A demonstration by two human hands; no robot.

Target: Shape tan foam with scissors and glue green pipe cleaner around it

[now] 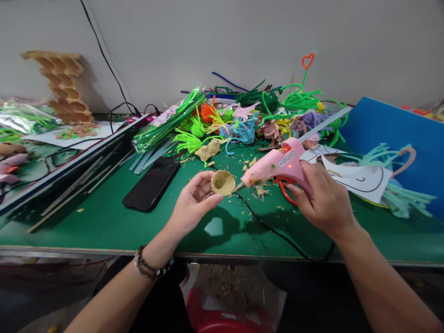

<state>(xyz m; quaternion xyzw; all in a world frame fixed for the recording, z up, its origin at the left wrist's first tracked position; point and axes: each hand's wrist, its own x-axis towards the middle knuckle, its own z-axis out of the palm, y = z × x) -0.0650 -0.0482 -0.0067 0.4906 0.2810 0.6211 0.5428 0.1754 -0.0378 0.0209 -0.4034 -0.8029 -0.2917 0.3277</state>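
Between the thumb and fingers of my left hand [197, 199] is a small tan cup [224, 182], its hollow side turned toward me; it looks like a piece cut from a cardboard egg tray. My right hand [326, 199] is wrapped round the handle of a pink hot glue gun [274, 166]. A clear glue stick [324, 125] juts from the gun's back, and a small light glows on its side. The nozzle [239, 187] points left and is at the cup's right rim; whether it touches cannot be made out. Red-handled scissors [287, 193] lie partly hidden behind the gun.
A black phone [152, 184] lies left of my left hand. Bundles of coloured pipe cleaners [243, 132] crowd the back. The gun's black cord [267, 226] crosses the green table [104, 226]. A blue board [391, 134] stands right; an egg-tray piece [64, 88] leans at the wall.
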